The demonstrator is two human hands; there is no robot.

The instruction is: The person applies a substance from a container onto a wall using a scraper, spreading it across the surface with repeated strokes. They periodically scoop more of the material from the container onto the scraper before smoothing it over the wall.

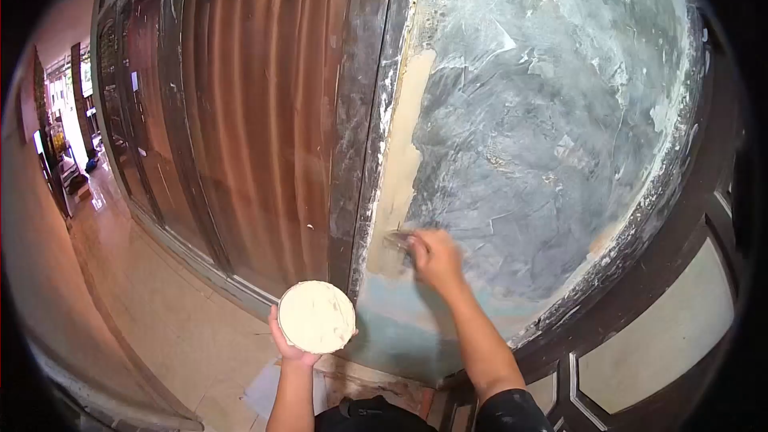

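Note:
A round tub of cream-coloured putty (pixel 317 317) rests in my left hand (pixel 288 347), whose fingers wrap round its side and underneath. My right hand (pixel 438 259) is closed on a putty knife (pixel 395 239), partly smeared by motion. The blade lies against the lower part of a beige putty strip (pixel 402 152), which runs up the left edge of the patchy grey wall (pixel 512 128). Pale blue-green paint (pixel 408 304) shows on the wall below the strip.
Left of the wall stands a dark wooden frame (pixel 352 136) with glass and a brown curtain (pixel 260 112) behind it. A panelled dark door (pixel 656 328) is at the lower right. A white sheet (pixel 264 388) lies on the tiled floor (pixel 160 296).

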